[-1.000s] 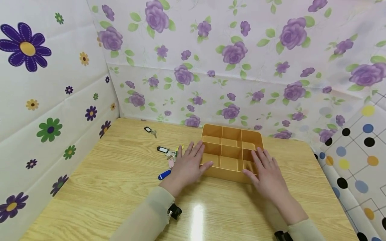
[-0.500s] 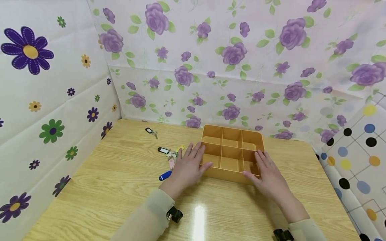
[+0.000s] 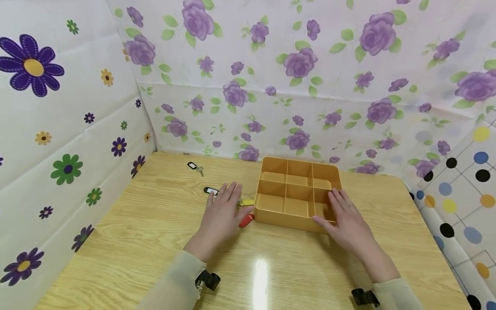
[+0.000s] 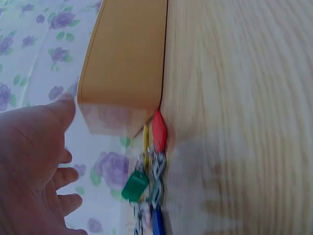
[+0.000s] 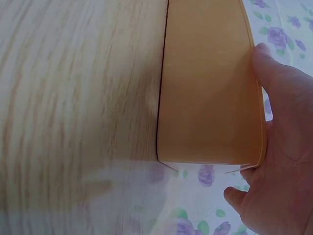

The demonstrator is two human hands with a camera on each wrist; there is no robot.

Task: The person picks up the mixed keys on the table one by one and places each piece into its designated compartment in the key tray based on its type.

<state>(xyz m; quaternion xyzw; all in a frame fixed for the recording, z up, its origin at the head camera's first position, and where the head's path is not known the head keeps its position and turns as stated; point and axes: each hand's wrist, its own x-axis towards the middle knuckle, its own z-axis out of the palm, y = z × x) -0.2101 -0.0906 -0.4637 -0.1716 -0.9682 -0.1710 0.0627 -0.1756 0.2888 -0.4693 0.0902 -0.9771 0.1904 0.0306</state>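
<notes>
A tan organizer box (image 3: pixel 286 218) with several compartments stands on the table. At its right front corner is my right hand (image 3: pixel 350 226). The thumb (image 5: pixel 261 51) rests at the front rim, and the other fingers lie fairly straight along the right end. My left hand (image 3: pixel 218 219) is spread to the left of the box, over a cluster of keys with tags, and hides part of it. Around that hand show a red tag (image 3: pixel 246 220), a yellow tag (image 3: pixel 247 202) and a black-framed tag (image 3: pixel 211 190). The left wrist view shows a green tag (image 4: pixel 135 186) and a blue tag (image 4: pixel 157 223).
Farther back on the left, a key with a black-framed tag (image 3: pixel 192 165) lies apart on the wooden table (image 3: pixel 155 224). Flowered cloth (image 3: pixel 271 86) hangs behind the table, with more patterned cloth at the left and right sides.
My left hand has left the box's left end and moved left over the keys, uncovering the red tag. The right hand stays at the box's right corner.
</notes>
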